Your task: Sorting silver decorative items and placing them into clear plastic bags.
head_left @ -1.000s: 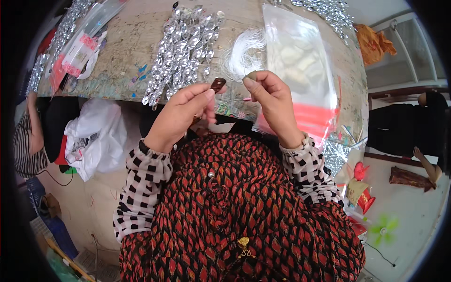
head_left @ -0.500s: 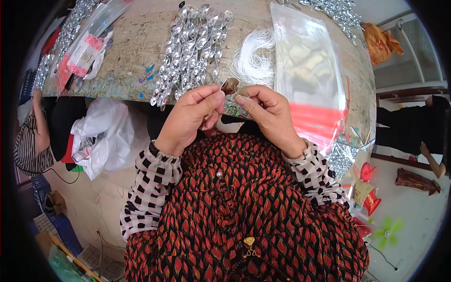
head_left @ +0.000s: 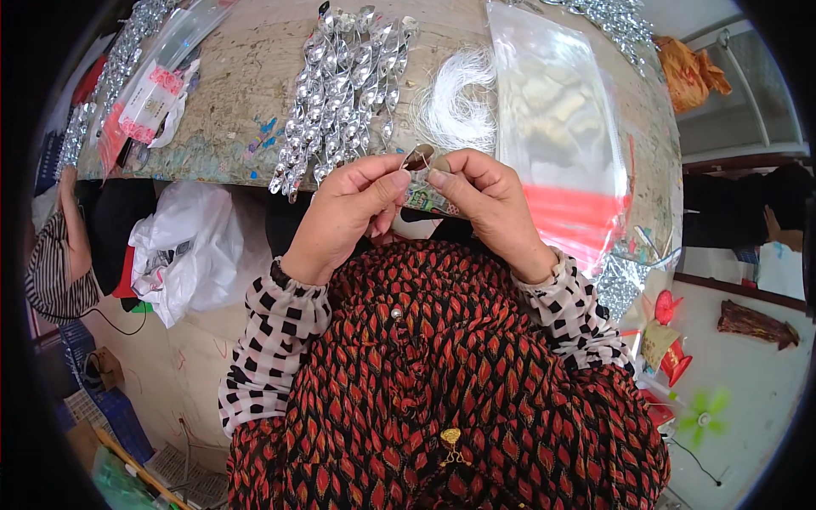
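Close to the table's front edge, my left hand (head_left: 353, 208) is closed in a pinch at a small shiny curved piece (head_left: 418, 157) that looks dark brown. Right beside it, my right hand (head_left: 489, 200) pinches with thumb and forefinger at a thin pale strand by the same piece; exactly what sits between those fingertips is too small to make out. Beyond my hands lie several strings of twisted silver ornaments (head_left: 344, 93), a looped bundle of white thread (head_left: 459, 102) and a stack of clear plastic bags (head_left: 557, 110) with a red band.
The worn wooden table (head_left: 242, 76) carries more silver strings (head_left: 608, 25) at the far right. A white plastic bag (head_left: 187, 246) hangs below the edge at left. Another person's arm (head_left: 72, 212) reaches the table there. A green fan (head_left: 704, 418) stands low at right.
Both hands keep nearly the same place; the fingertips and the small piece have shifted and turned slightly. At the far right, another person has moved in the background.
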